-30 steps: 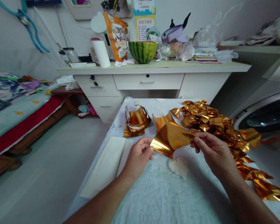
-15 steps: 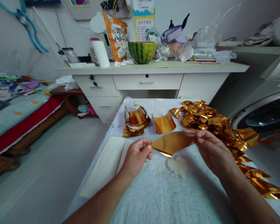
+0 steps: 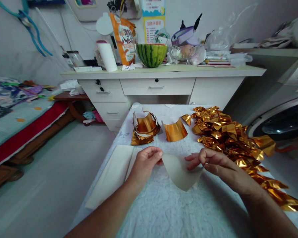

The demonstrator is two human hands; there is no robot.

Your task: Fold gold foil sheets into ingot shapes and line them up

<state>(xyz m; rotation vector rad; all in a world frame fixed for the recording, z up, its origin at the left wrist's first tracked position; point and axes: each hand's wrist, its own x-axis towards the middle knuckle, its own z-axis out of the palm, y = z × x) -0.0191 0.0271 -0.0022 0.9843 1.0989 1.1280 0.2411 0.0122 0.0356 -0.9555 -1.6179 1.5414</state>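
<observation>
1. Here's the thin pale flexible sheet [image 3: 180, 177], hanging between the hands, just nearer the wearer than our landmark, the curved gold foil piece [image 3: 175, 131].
2. Left hand [image 3: 144, 162]: fingers clamped on the sheet's upper left corner, thumb on top. Right hand [image 3: 222, 168]: thumb and a finger pinch the right corner, the other fingers stretched over the sheet.
3. Why that way? Two corners held apart probably keep something this floppy spread and under control; its middle sags into a soft point.
4. Left of the landmark, a ring-shaped bundle of gold foil and white strips [image 3: 145, 127], perhaps put there to leave the near middle free for handling.
5. Right of it, a large heap of crinkled gold foil [image 3: 221, 127], likely pushed aside to keep it out of the way; a small gold foil cone [image 3: 186, 119] lies between the two.
6. Nearer and left, long white folded paper [image 3: 111, 173], flat and probably within easy reach.
7. The surface [image 3: 169, 211] wears a pale blue, quilted-looking cover.
8. Out in the room, beyond the landmark: a white drawer unit [image 3: 139, 86] bearing a halved watermelon [image 3: 151, 55] and an orange pouch [image 3: 125, 41]. Far left, a bed [image 3: 20, 122]; far right, a washing machine [image 3: 283, 115].
</observation>
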